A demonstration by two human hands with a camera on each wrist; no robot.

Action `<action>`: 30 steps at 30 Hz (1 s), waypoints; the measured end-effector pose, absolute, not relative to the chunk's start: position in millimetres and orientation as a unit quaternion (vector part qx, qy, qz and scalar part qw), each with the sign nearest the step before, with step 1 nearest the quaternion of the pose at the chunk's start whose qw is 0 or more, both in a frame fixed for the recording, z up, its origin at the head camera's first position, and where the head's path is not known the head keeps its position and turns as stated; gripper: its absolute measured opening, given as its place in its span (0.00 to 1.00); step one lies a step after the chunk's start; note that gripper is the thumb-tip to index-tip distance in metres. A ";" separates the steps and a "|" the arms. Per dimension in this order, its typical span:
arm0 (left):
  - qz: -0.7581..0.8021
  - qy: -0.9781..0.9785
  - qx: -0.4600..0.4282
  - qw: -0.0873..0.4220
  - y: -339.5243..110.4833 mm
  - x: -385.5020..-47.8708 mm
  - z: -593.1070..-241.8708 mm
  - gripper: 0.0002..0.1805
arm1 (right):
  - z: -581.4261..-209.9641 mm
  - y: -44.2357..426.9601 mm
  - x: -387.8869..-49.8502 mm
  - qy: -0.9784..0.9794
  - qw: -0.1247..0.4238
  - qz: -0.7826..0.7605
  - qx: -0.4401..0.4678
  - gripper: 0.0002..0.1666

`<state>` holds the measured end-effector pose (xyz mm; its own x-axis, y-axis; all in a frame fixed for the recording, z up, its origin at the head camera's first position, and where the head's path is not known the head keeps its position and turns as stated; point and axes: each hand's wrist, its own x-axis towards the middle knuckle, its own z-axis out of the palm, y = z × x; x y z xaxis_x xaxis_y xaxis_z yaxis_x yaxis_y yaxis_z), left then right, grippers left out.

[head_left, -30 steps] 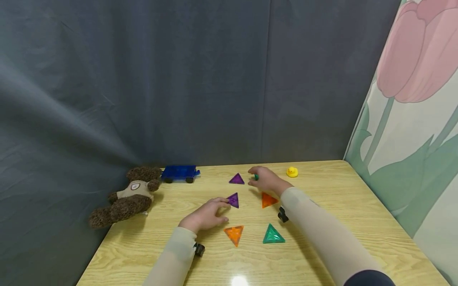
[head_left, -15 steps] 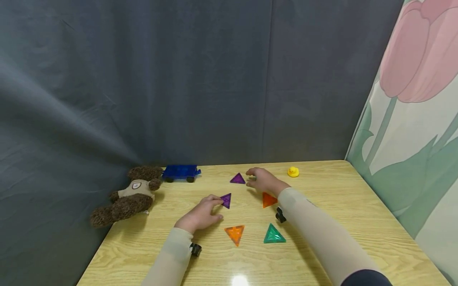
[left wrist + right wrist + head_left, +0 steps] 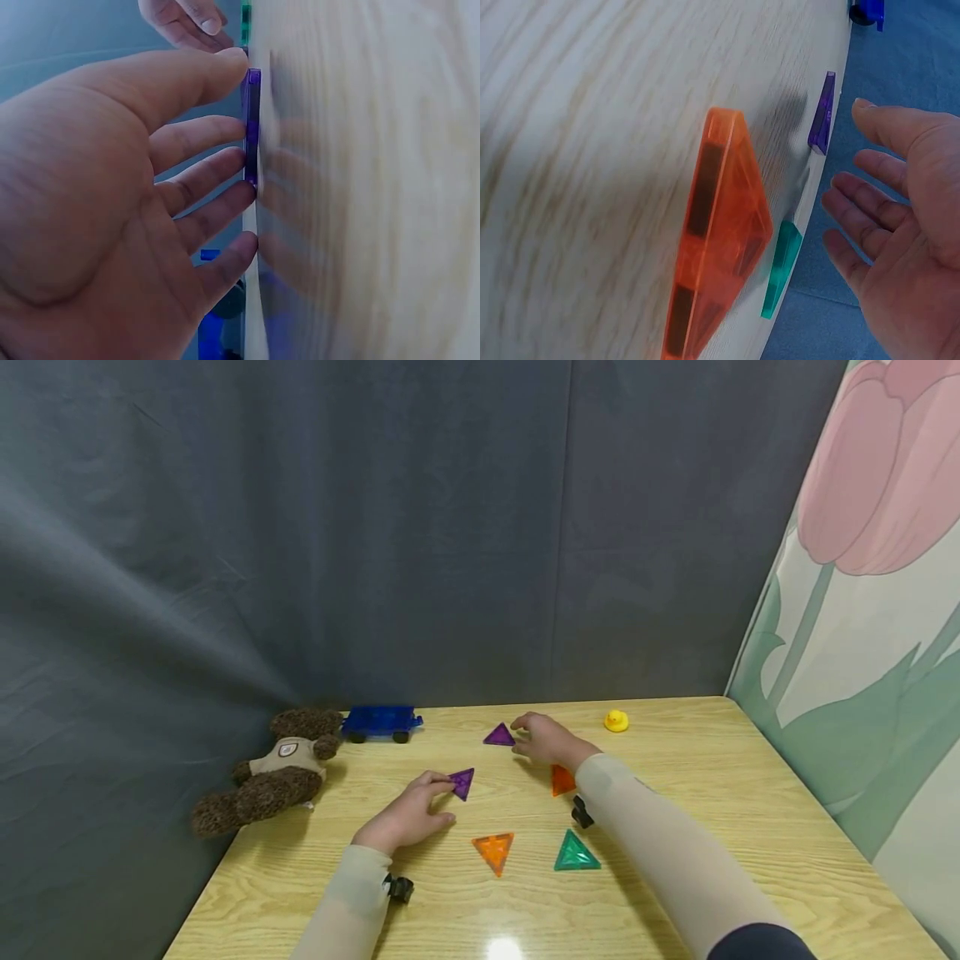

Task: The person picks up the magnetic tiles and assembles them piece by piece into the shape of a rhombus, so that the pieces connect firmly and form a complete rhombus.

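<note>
Purple tile (image 3: 462, 784) lies under the left hand (image 3: 405, 818), fingers extended; uneven pressure could spin it. Empty, the right hand's (image 3: 551, 742) loose fingers might knock the green tile (image 3: 782, 270) beside them.

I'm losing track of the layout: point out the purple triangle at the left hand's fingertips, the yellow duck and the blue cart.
Purple triangle (image 3: 464, 783): head view, its uncovered face.
Yellow duck (image 3: 617, 724): head view, its body.
Blue cart (image 3: 381, 718): head view, its top.
</note>
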<state>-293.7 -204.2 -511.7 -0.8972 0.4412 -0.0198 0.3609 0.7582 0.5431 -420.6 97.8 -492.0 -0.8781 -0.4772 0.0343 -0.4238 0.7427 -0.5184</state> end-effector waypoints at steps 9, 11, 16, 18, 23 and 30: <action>0.306 0.925 0.211 0.080 -211.3 -292.5 -516.0 0.31 | -496.3 89.5 -421.9 0.929 0.054 -0.254 -0.262 0.27; 0.308 0.924 0.213 0.078 -212.0 -292.5 -516.5 0.30 | -496.3 88.4 -420.6 0.928 0.055 -0.257 -0.265 0.27; 0.309 0.923 0.216 0.077 -213.1 -292.7 -517.3 0.29 | -494.5 85.9 -416.9 0.925 0.081 -0.264 -0.262 0.28; 0.309 0.923 0.216 0.076 -213.7 -293.0 -517.7 0.28 | -494.2 85.4 -415.8 0.923 0.094 -0.269 -0.259 0.27; 0.312 0.923 0.216 0.069 -216.5 -293.7 -519.3 0.29 | -493.8 84.0 -413.5 0.921 0.106 -0.276 -0.252 0.27; 0.317 0.921 0.215 0.076 -218.7 -294.0 -520.3 0.29 | -493.0 84.1 -410.8 0.922 0.099 -0.269 -0.259 0.25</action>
